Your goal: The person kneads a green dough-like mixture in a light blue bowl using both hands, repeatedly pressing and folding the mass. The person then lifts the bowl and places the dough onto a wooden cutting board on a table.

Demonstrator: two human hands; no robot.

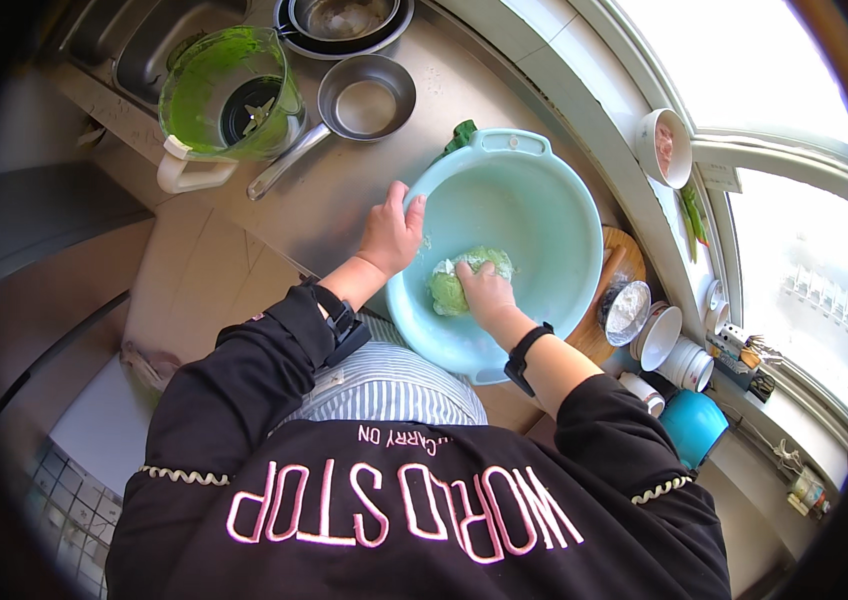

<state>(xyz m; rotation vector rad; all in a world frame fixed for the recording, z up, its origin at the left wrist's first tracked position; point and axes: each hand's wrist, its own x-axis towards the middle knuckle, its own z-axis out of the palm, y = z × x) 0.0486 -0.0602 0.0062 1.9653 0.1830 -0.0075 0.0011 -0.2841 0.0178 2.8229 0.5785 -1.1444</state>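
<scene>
A pale turquoise plastic basin (536, 202) stands before me at the counter's front edge. My left hand (394, 231) grips its left rim, with the thumb over the edge. Inside the basin lies a lump of green dough (452, 291), partly dusted with white flour. My right hand (488, 292) presses into this dough with bent fingers, which hide part of it. A few crumbs cling to the basin's inner left wall.
On the steel counter (446, 67) stand a small frying pan (368, 101) and a green-smeared blender jug (191, 112). A round wooden board (619, 259) with a rolling pin (611, 262), a bowl of flour (628, 307) and stacked bowls (656, 337) sit right. A bowl of pinkish food (664, 146) rests on the windowsill.
</scene>
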